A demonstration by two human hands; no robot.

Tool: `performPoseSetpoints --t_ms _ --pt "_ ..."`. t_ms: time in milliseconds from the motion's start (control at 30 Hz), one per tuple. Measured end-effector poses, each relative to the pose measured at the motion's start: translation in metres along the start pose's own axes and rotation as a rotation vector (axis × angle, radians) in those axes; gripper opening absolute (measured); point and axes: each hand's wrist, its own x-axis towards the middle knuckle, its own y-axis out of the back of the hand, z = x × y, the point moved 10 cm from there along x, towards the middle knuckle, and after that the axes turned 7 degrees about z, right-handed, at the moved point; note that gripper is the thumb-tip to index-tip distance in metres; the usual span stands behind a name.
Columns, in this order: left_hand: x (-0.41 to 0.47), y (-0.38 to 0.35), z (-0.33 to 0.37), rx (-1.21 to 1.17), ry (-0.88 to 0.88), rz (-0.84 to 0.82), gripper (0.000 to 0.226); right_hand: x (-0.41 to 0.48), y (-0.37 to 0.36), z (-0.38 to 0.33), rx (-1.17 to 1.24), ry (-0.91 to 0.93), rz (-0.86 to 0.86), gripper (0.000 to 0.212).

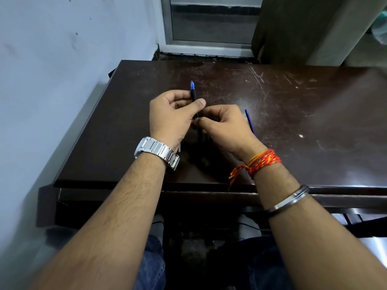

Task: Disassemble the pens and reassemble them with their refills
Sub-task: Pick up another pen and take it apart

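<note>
- Over the middle of the dark table (293, 126), both hands hold one pen (193, 94) just above the surface, its blue tip pointing away from the person.
- Fingers and thumb of the left hand (169, 116) are curled round the black barrel close behind the tip.
- Nearer the person, the right hand (225, 124) pinches the same barrel between fingertips and thumb. The two grips almost touch.
- That opposed hold suits a twist at the barrel joint. Whether the pen is being unscrewed or screwed back together cannot be told, because the hands cover the joint.
- A slim blue stick (249, 120) lies flat on the table just beside the right hand (most likely a refill or a thin pen part, though it is too small to be sure). If it is a refill, at least one pen is probably already open.
- A small pale piece (179, 147) shows beside the left wrist; what it is cannot be made out.
- My judgement is that the task is somewhere in its middle. One pen is in hand, one loose part is out, and no finished pen has been set aside in view. Fitting a refill and closing the barrel probably remain.
</note>
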Motion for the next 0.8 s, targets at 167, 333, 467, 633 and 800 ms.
performPoseSetpoints --t_ms 167,333,467,633,800 --pt "0.001 -0.008 -0.006 0.051 0.040 -0.056 0.014 0.001 0.004 0.000 -0.003 0.008 0.027 0.021" --pt "0.002 -0.010 -0.011 0.132 0.020 -0.085 0.009 0.003 0.007 0.000 0.035 0.020 0.069 0.018" --pt "0.002 -0.009 -0.013 0.093 0.047 -0.081 0.012 0.005 0.021 0.009 0.007 -0.068 0.179 0.023" --pt "-0.004 -0.017 -0.010 0.123 0.007 -0.170 0.012 0.007 0.045 0.004 0.049 -0.018 0.387 0.030" --pt "-0.010 -0.024 -0.007 0.171 -0.059 -0.226 0.012 0.008 0.036 0.005 0.086 0.015 0.335 0.021"
